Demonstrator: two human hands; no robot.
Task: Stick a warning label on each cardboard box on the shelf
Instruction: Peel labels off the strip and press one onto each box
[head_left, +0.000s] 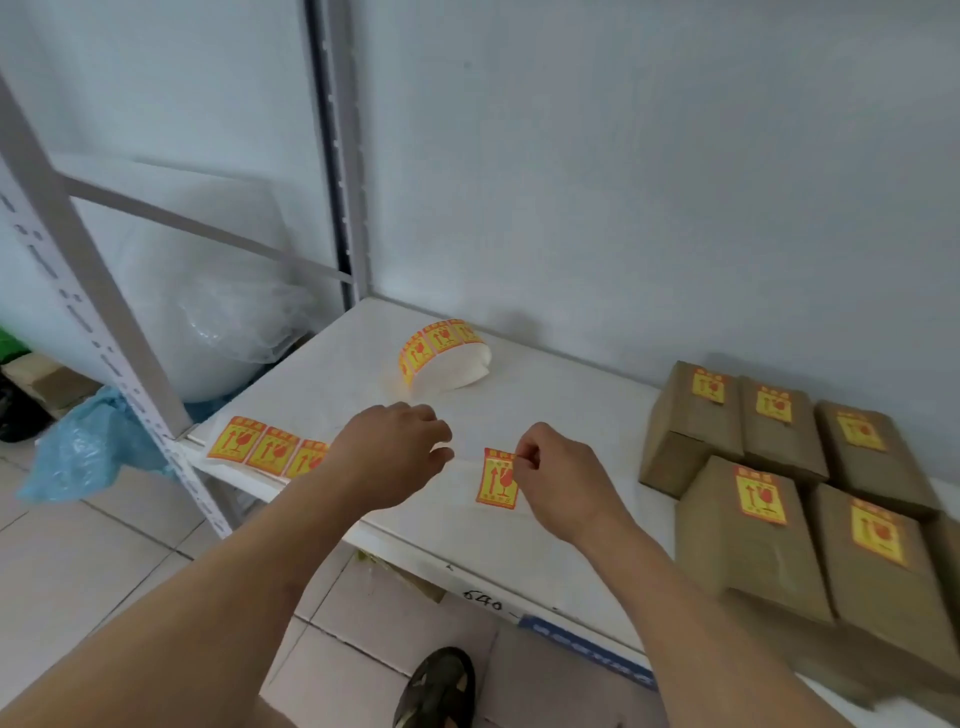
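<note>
R hand (558, 480) grip pinches yellow-red label (497, 479); L hand (395, 452) grip curled, prob. on backing strip (267, 453).

On the shelf (545, 415), the label roll (441, 353) lies at centre rear, a label strip (265, 449) at the left front edge, five cardboard boxes (779, 478) grouped right.

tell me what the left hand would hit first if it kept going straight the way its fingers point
Probably nothing soon: the left hand points right, across bare shelf, toward the label pinched by the right hand. That label looks first in line, though depth is unclear.
</note>
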